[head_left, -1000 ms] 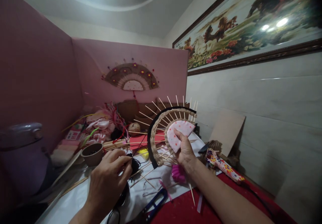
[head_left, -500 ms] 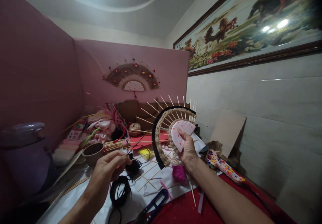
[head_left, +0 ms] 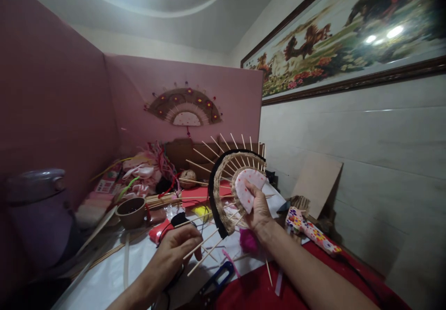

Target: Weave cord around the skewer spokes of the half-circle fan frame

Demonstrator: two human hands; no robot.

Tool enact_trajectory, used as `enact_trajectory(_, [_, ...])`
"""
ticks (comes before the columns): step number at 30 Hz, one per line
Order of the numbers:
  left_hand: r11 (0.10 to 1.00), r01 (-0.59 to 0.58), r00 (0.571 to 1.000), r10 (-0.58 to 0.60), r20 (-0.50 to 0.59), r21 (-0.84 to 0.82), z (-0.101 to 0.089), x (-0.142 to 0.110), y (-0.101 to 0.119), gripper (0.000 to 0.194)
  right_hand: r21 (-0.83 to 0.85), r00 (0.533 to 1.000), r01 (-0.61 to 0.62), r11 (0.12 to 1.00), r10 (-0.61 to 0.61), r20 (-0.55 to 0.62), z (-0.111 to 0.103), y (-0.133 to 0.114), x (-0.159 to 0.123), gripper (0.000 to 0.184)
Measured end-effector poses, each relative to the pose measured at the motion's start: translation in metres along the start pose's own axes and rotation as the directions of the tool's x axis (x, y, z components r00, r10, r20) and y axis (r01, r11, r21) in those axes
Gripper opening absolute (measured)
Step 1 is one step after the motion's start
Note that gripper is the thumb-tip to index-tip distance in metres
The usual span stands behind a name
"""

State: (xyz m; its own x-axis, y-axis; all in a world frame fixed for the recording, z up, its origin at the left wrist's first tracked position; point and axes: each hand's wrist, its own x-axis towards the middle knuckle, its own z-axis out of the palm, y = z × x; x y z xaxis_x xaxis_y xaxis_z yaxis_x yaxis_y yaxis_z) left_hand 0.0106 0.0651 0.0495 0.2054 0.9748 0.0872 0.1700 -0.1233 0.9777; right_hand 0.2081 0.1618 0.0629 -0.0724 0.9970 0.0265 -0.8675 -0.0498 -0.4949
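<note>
My right hand (head_left: 258, 210) grips the base of a half-made fan (head_left: 232, 184), raised above the table. The fan has a white dotted fabric centre, rings of woven jute and black cord, and bare wooden skewers fanning outward. My left hand (head_left: 177, 249) is closed low on the table to the left, pinching a thin black cord (head_left: 181, 218) that runs up toward the fan's outer black ring. Skewer tips from the fan cross just right of my left fingers.
On the table lie blue snips (head_left: 218, 277), a pink yarn ball (head_left: 248, 241), a patterned glue gun (head_left: 310, 231), a brown cup (head_left: 130, 211), loose skewers (head_left: 162, 201) and craft clutter. A finished fan (head_left: 184, 109) hangs on the pink board. A grey pot (head_left: 33, 212) stands left.
My left hand has dropped lower and moved right, closer to the fan's bottom skewers, still pinching the cord. The fan has shifted slightly left in my right hand.
</note>
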Motion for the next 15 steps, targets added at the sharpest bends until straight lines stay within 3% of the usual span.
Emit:
enact_trajectory(3, [0.996,-0.081,0.996,0.079,0.032,0.041,0.004,-0.001,-0.004,0.029,0.002,1.0,-0.012,1.0,0.012,-0.011,0.002,0.003,-0.003,0.016])
enact_trajectory(7, [0.992,-0.104,0.994,0.102,0.023,0.065,0.007,-0.003,0.002,0.03,0.004,1.0,-0.011,1.0,0.011,-0.01,0.002,0.005,-0.004,0.017])
enact_trajectory(12, [0.996,-0.075,0.996,0.078,-0.05,0.056,0.006,-0.005,0.009,0.024,0.0,0.999,0.024,1.0,-0.024,-0.043,0.0,0.002,-0.001,0.016])
enact_trajectory(15, [0.98,-0.125,0.985,0.14,-0.097,0.154,0.002,-0.006,0.006,0.021,0.023,0.999,0.034,0.999,-0.033,-0.04,-0.001,0.001,0.002,0.017])
